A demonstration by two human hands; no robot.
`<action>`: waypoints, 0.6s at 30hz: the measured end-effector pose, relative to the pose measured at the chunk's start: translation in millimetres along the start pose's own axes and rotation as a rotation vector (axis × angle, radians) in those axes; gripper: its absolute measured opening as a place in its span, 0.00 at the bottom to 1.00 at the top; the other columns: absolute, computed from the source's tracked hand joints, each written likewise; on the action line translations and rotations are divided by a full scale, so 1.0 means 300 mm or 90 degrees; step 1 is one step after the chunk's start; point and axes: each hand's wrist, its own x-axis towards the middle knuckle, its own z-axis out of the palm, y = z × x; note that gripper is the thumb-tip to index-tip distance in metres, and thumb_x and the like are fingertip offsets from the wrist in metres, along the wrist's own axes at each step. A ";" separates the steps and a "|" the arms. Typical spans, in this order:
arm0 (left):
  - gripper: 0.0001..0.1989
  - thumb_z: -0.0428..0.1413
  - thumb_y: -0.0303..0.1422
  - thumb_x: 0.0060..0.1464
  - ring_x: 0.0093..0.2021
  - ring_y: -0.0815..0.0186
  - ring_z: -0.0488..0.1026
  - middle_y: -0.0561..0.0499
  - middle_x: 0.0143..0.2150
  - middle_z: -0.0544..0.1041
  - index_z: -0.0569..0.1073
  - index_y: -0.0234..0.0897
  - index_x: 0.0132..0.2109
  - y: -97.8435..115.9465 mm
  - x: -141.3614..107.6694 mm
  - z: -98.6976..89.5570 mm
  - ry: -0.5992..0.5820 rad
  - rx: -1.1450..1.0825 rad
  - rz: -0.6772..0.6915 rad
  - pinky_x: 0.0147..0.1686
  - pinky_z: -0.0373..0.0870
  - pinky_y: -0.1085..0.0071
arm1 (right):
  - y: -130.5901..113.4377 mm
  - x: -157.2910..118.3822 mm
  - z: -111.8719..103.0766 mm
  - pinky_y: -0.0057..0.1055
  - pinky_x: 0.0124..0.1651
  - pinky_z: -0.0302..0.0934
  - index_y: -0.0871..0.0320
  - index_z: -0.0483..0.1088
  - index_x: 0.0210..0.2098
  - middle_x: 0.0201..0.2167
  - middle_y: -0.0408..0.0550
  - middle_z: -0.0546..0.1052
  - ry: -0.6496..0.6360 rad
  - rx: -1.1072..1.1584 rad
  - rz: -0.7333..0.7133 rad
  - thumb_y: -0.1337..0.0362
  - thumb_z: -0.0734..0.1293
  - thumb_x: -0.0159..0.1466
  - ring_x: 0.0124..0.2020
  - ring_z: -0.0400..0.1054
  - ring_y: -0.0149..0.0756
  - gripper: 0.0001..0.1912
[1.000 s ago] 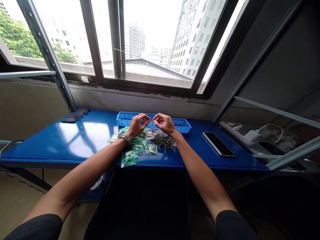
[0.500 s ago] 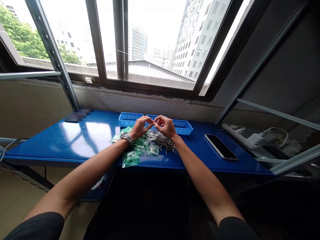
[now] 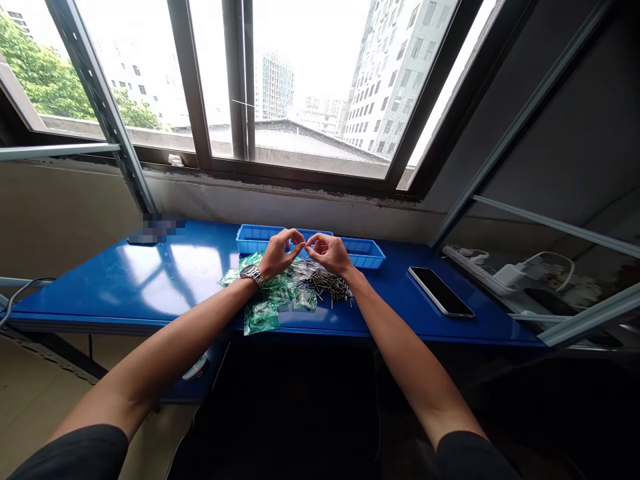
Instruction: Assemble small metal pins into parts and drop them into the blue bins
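My left hand [image 3: 281, 253], with a metal watch [image 3: 253, 273] on its wrist, is raised over green plastic packets [image 3: 262, 315]. Its thumb and forefinger pinch together and meet the fingertips of my right hand [image 3: 329, 253], which are pinched as well. Whatever lies between the fingertips is too small to make out. Below my right hand is a loose pile of dark screws [image 3: 330, 287], beside some clear plastic bags [image 3: 303, 270]. Blue bins [image 3: 367, 254] stand in a row just behind both hands.
A phone [image 3: 441, 292] lies on the right of the blue table [image 3: 100, 287]. Farther right are a power strip [image 3: 480, 275] and a white charger [image 3: 510, 275]. Metal posts rise at both sides, and a window is behind the table.
Both hands stay almost in place, fingertips still together, with the fingers slightly shifted. The whole view has moved very slightly.
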 end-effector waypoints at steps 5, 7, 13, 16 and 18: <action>0.05 0.59 0.32 0.64 0.37 0.65 0.73 0.50 0.36 0.80 0.76 0.37 0.40 0.005 0.000 0.000 -0.009 -0.006 -0.006 0.36 0.67 0.67 | -0.009 -0.006 0.002 0.28 0.29 0.62 0.58 0.74 0.35 0.22 0.40 0.70 0.039 -0.022 -0.012 0.60 0.69 0.62 0.23 0.62 0.29 0.08; 0.05 0.59 0.33 0.64 0.37 0.65 0.73 0.49 0.36 0.80 0.77 0.37 0.39 0.006 0.000 0.000 -0.025 -0.006 -0.010 0.36 0.68 0.67 | -0.015 -0.010 0.003 0.28 0.29 0.63 0.58 0.73 0.35 0.23 0.40 0.70 0.060 -0.027 -0.017 0.61 0.69 0.62 0.23 0.62 0.29 0.07; 0.05 0.60 0.33 0.62 0.36 0.64 0.73 0.49 0.36 0.79 0.76 0.37 0.38 0.003 -0.004 0.003 -0.062 -0.009 -0.010 0.35 0.68 0.68 | -0.025 -0.013 0.018 0.27 0.28 0.61 0.57 0.72 0.36 0.22 0.39 0.67 0.073 -0.026 -0.036 0.60 0.70 0.61 0.23 0.61 0.29 0.08; 0.05 0.60 0.33 0.62 0.35 0.65 0.73 0.49 0.36 0.79 0.76 0.37 0.39 -0.002 -0.006 0.006 -0.062 -0.005 -0.013 0.36 0.67 0.68 | -0.026 -0.012 0.016 0.27 0.28 0.60 0.57 0.72 0.36 0.22 0.39 0.67 0.071 -0.020 -0.027 0.59 0.71 0.61 0.23 0.61 0.30 0.09; 0.06 0.59 0.34 0.63 0.36 0.65 0.73 0.49 0.36 0.80 0.76 0.37 0.39 -0.004 -0.005 0.007 -0.056 -0.008 -0.017 0.36 0.68 0.68 | -0.026 -0.011 0.009 0.27 0.28 0.60 0.57 0.73 0.36 0.22 0.39 0.67 0.074 -0.012 -0.019 0.58 0.71 0.61 0.24 0.61 0.30 0.09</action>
